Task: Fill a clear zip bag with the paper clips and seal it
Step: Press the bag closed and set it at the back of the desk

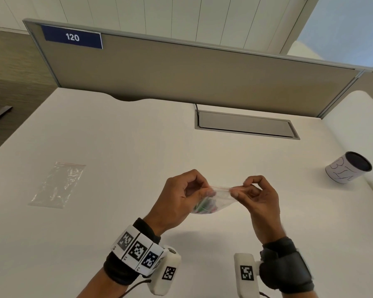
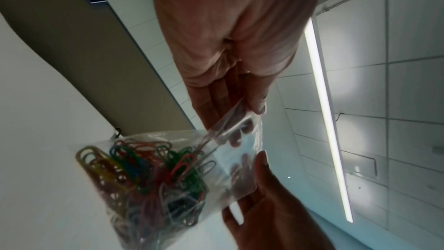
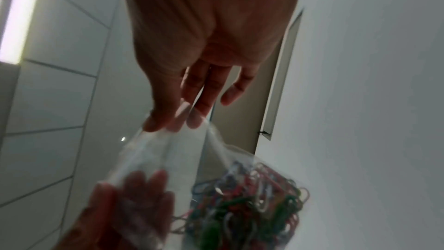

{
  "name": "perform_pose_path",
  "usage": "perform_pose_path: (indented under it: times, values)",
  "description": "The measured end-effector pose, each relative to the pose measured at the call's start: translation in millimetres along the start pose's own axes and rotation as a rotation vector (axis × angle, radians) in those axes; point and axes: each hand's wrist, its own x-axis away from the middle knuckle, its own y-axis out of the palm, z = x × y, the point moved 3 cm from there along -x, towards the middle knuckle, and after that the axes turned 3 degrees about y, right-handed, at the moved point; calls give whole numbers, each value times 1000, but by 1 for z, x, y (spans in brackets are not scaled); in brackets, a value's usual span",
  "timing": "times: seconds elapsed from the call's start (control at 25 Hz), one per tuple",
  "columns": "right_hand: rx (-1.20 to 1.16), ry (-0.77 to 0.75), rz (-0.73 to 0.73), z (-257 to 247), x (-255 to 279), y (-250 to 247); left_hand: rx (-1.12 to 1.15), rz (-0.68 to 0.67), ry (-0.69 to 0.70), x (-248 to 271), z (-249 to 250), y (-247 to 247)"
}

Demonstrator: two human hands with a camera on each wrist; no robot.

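Observation:
A clear zip bag (image 1: 219, 197) hangs above the white desk (image 1: 127, 136), held by its red-lined top edge between both hands. Many coloured paper clips (image 1: 202, 206) lie bunched in its lower left part. My left hand (image 1: 205, 191) pinches the left end of the top strip, my right hand (image 1: 238, 192) pinches the right end. The left wrist view shows the paper clips (image 2: 149, 176) inside the bag (image 2: 235, 159) under the pinching fingers (image 2: 258, 105). In the right wrist view the bag (image 3: 182, 153) hangs from my fingertips (image 3: 156, 123), with the clips (image 3: 250, 201) below.
A second, empty clear zip bag (image 1: 57, 184) lies flat on the desk at the left. A white cylindrical can (image 1: 348, 167) with a dark inside lies tipped at the right. A grey cable hatch (image 1: 246, 124) sits at the back, below the beige partition (image 1: 181, 67).

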Motion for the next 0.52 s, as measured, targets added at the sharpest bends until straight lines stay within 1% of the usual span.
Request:
perform_pose_path:
  times: [0.08, 0.16, 0.24, 0.28, 0.32, 0.36, 0.44, 0.48, 0.52]
  values:
    - [-130, 61, -89, 13, 1, 14, 51, 6, 8, -1, 10, -5]
    - [-288, 208, -239, 28, 8, 34, 140, 33, -33, -3, 14, -11]
    - [-476, 381, -391, 42, 20, 53, 170, 81, -78, -4, 9, -18]
    - [-540, 433, -453, 45, 25, 61, 189, 104, -94, -5, 6, -21]
    - [-546, 449, -490, 47, 30, 66, 210, 136, -116, -6, 1, -25]
    - [-516, 442, -510, 48, 33, 69, 230, 178, -151, -6, -5, -29]
    - [-413, 434, -485, 51, 38, 76, 213, 242, -209, -5, -19, -36]
    - [-382, 452, -447, 54, 39, 77, 145, 265, -213, -4, -28, -42]
    - [-354, 478, -395, 59, 40, 78, 26, 289, -182, -2, -35, -50]
